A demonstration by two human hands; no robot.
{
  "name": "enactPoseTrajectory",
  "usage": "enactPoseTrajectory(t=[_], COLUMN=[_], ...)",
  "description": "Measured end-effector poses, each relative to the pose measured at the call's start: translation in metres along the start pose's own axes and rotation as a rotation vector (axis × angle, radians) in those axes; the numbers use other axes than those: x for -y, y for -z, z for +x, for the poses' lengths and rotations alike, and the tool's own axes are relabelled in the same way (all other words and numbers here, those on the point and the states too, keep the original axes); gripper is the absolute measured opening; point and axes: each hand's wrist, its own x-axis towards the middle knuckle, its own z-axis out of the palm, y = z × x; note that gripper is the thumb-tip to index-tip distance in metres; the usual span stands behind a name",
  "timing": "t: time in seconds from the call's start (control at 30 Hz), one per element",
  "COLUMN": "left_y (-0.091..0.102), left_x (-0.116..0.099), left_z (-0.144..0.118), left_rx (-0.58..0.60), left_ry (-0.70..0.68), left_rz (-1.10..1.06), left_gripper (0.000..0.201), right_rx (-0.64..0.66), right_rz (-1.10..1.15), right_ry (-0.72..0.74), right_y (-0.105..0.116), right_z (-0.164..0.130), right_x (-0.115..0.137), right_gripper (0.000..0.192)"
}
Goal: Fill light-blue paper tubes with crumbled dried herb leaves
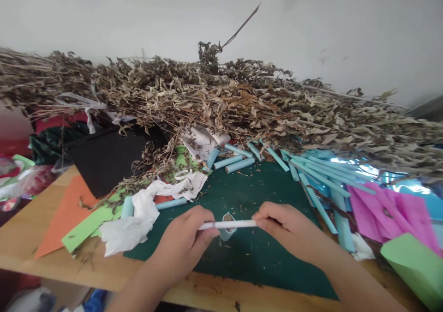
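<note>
the left hand (194, 233) and the right hand (282, 224) each pinch one end of a slim white stick (240, 224), level between them, and behind its middle a small light-blue container (227, 235) holds brown crumbled bits (228, 217), while beyond the grip light-blue rolls (240, 165) lie on the green mat (273, 192).

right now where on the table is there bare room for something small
The roomiest patch is the dark green mat between the white tube and the wooden table edge, lightly flecked. Another lies beyond the tube, up to the blue rolls. It's crowded at the back with dried plants, and on the right with blue sticks and pink sheets.
</note>
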Motion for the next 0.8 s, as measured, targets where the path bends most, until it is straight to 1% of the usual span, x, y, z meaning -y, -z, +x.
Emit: enactPoseTrajectory(t=[0.1,0.13,0.2,0.3,0.37,0.47,0.57,0.63,0.7,0.8], left_y=[-0.007,-0.008,-0.010,-0.010,-0.008,-0.007,-0.006,-0.006,-0.004,0.000], left_x=[0.007,0.009,0.011,0.010,0.008,0.007,0.008,0.009,0.009,0.006], left_z=[0.000,0.000,0.000,0.001,0.002,0.003,0.002,0.002,0.002,0.004], left_rx=[-0.192,-0.251,-0.336,-0.363,-0.361,-0.337,-0.264,-0.199,-0.137,-0.053], left_ry=[-0.273,-0.338,-0.401,-0.410,-0.394,-0.352,-0.293,-0.253,-0.217,-0.149], left_rz=[0.025,0.047,0.137,0.289,0.332,0.349,0.339,0.318,0.307,0.321], left_gripper=[0.007,0.007,0.006,0.007,0.013,0.022,0.027,0.027,0.028,0.033], right_rx=[0.049,0.063,0.087,0.090,0.042,-0.077,-0.198,-0.246,-0.259,-0.219], right_rz=[0.020,0.024,0.025,-0.001,-0.064,-0.256,-0.450,-0.507,-0.504,-0.449], right_ry=[-0.071,-0.083,-0.103,-0.094,-0.018,0.168,0.340,0.416,0.438,0.402], right_y=[0.004,0.005,0.009,0.010,0.006,-0.002,-0.008,-0.009,-0.009,-0.009], right_z=[0.004,0.005,0.008,0.010,0.009,0.007,0.007,0.009,0.010,0.012], right_x=[0.003,0.003,0.004,0.006,0.009,0.014,0.019,0.020,0.020,0.019], right_gripper=[0.016,0.016,0.017,0.021,0.020,0.020,0.025,0.032,0.035,0.034])
